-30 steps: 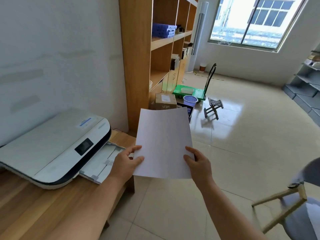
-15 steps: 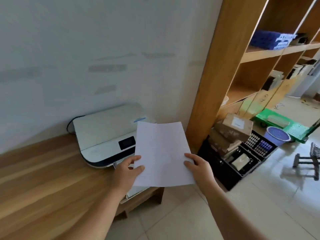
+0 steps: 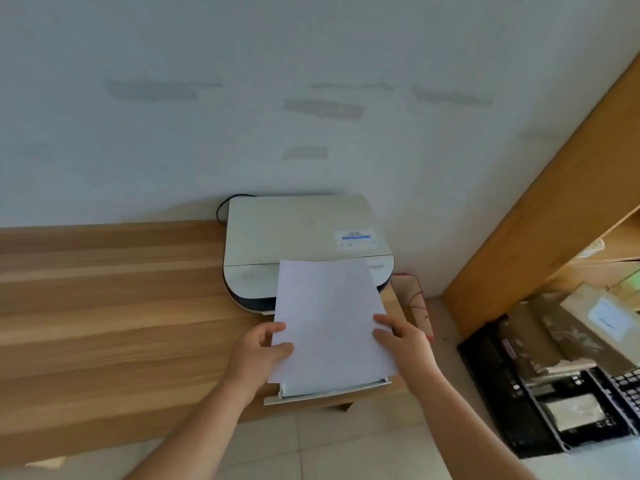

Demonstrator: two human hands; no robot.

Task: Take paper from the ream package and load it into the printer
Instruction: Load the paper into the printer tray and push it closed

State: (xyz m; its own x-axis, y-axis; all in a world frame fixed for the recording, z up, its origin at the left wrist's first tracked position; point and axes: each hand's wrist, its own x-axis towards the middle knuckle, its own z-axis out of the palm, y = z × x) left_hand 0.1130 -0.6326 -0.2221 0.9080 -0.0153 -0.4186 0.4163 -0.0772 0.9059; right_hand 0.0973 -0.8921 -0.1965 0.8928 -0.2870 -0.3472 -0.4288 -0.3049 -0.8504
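Observation:
I hold white paper (image 3: 330, 317) by its two side edges, my left hand (image 3: 261, 351) on the left edge and my right hand (image 3: 403, 341) on the right edge. The paper hangs over the printer's pulled-out tray (image 3: 329, 393), its far edge covering the front of the white printer (image 3: 301, 230). The printer sits against the wall on the right end of the wooden table (image 3: 104, 323). The ream package is not in view.
A wooden shelf unit (image 3: 554, 202) stands to the right of the table. On the floor beside it is a black crate (image 3: 540, 400) with boxes and a keyboard. A black cable (image 3: 221, 207) runs behind the printer. Red wire (image 3: 415, 303) hangs off the table's right end.
My view has swung left and down onto the printer. Both hands have carried the paper from in front of the shelf to above the printer's tray.

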